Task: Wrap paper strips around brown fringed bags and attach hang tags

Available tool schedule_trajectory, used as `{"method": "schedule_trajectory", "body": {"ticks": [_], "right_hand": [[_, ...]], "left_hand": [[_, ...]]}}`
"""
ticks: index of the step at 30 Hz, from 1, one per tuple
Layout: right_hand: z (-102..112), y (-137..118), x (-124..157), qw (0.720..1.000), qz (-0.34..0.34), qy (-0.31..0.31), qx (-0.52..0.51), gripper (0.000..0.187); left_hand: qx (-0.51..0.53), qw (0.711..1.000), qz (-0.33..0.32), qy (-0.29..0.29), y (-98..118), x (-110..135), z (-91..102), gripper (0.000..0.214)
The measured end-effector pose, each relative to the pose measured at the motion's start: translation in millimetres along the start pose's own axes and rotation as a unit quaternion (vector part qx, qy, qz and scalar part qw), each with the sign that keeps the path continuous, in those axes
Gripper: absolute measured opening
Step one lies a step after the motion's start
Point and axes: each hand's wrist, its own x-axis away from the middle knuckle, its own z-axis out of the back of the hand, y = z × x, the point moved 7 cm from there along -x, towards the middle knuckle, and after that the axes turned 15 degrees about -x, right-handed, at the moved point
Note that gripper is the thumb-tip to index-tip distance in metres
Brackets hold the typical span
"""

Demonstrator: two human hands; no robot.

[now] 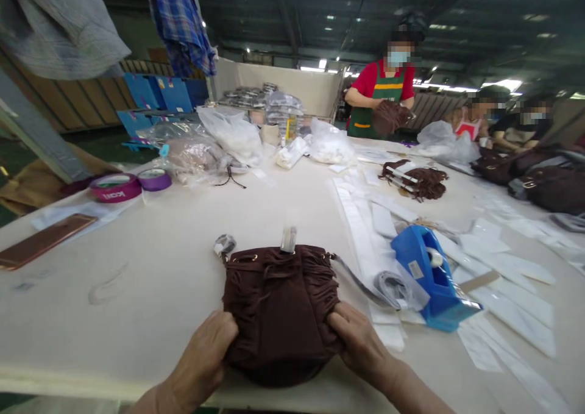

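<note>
Overhead, a dim factory roof with strip lights spans a long pale worktable (150, 280) where I am standing. Between my hands lies a brown suede fringed bag (280, 307), flat on the table near its front edge, its drawstring top pointing away from me. My left hand (206, 352) clasps the bag's lower left side, fingers curled onto the suede; my right hand (361, 342) grips the lower right side the same way, thumb on top. The bag's metal fittings already look wrapped: a clear sleeve (288, 239) stands at the top beyond my fingers, and a wrapped clasp (223, 244) sits past my left hand. I judge the wrapping largely done; whether more is left I cannot tell.

Just beyond my right hand a blue tape dispenser (432, 278) rests among strips of white paper (365, 231). Far off to my left lie a phone (43, 241) and purple tape rolls (130, 185). Well ahead, a person in a green apron (384, 94) handles another brown bag (389, 116), and one more (418, 181) lies on the table.
</note>
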Motion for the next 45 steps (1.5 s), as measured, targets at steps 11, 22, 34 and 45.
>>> {"method": "schedule_trajectory", "body": {"ticks": [11,22,34,45], "right_hand": [[8.9,0.2,-9.1,0.985,-0.077,-0.081,-0.129,0.018],[-11.4,5.1,6.0,0.996,0.078,-0.020,0.037,0.028],[-18.6,2.9,-3.3,0.983,0.102,-0.083,0.126,0.040],[-19.3,4.4,-1.1,0.987,0.115,-0.032,0.109,0.041]], "left_hand": [[0.008,1.000,-0.001,-0.026,-13.9,7.1,-7.4,0.017],[-0.149,0.978,-0.146,0.022,-6.4,5.5,-9.3,0.023],[-0.143,0.976,-0.153,0.063,17.2,-13.5,48.2,0.042],[-0.251,0.910,0.146,-0.295,14.0,-93.6,-74.5,0.058]]}}
